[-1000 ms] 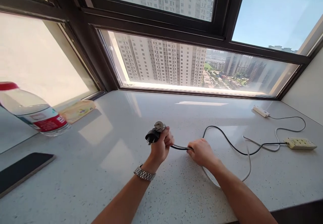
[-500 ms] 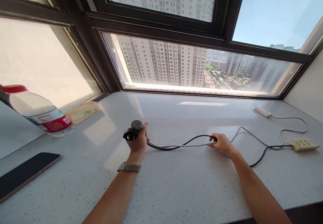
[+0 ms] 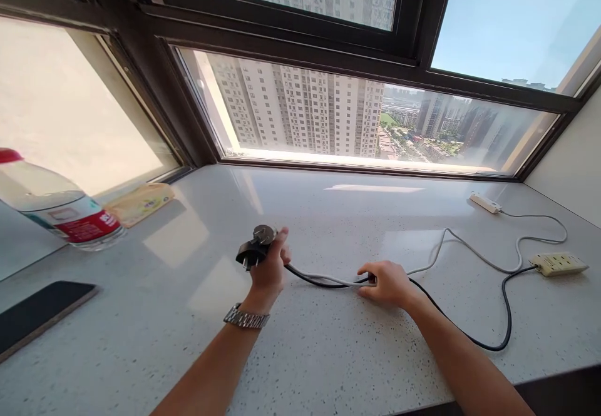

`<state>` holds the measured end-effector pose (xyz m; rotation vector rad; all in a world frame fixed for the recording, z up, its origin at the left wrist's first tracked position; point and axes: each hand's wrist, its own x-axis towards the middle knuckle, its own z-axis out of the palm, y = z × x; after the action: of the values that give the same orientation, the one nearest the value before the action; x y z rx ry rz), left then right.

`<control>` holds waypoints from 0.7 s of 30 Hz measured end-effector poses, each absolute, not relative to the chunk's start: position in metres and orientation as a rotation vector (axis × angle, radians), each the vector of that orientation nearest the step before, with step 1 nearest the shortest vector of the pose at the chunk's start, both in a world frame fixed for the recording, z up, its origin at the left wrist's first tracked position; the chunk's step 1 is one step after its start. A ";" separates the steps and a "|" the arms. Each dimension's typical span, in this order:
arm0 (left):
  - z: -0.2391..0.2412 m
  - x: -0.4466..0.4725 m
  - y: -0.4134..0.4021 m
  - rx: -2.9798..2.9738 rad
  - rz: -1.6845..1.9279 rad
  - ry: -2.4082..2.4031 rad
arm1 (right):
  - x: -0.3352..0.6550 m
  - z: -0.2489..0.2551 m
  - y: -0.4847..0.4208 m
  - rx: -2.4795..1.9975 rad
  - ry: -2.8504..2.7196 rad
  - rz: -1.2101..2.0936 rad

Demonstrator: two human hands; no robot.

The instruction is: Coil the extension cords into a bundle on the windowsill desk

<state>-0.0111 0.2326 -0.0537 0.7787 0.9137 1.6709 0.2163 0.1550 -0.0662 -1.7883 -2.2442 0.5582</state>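
Observation:
My left hand (image 3: 269, 268), with a metal watch on the wrist, is closed round two plugs (image 3: 256, 247), one black and one grey, held just above the white speckled sill (image 3: 328, 353). From them a black cable (image 3: 469, 334) and a white cable (image 3: 462, 250) run side by side to my right hand (image 3: 387, 283), which pinches both against the sill. Beyond it the black cable loops right to a cream power strip (image 3: 558, 264), and the white one curves to a small white strip (image 3: 486, 203).
A water bottle (image 3: 56, 213) with a red label lies at the far left, beside a yellow packet (image 3: 141, 202). A dark phone (image 3: 40, 316) lies near the left front edge. The window frame (image 3: 291, 53) closes the back; a wall stands at the right.
My right hand first slid right along the cables, away from the left, then came back toward it. The slack of the black cable now loops nearer the front edge.

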 end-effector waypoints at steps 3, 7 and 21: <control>-0.051 -0.005 0.226 0.769 1.677 0.860 | 0.208 -0.067 0.152 -1.787 -2.292 0.529; -0.054 -0.005 0.226 0.708 1.533 0.794 | 0.207 -0.064 0.149 -1.729 -2.337 0.500; -0.060 0.000 0.223 0.660 1.231 0.778 | 0.221 -0.062 0.149 -1.584 -2.288 0.407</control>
<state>-0.0003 0.2233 -0.0601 0.6596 0.7779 1.2309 0.2205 0.1495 -0.0622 -1.5841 -2.2876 0.4067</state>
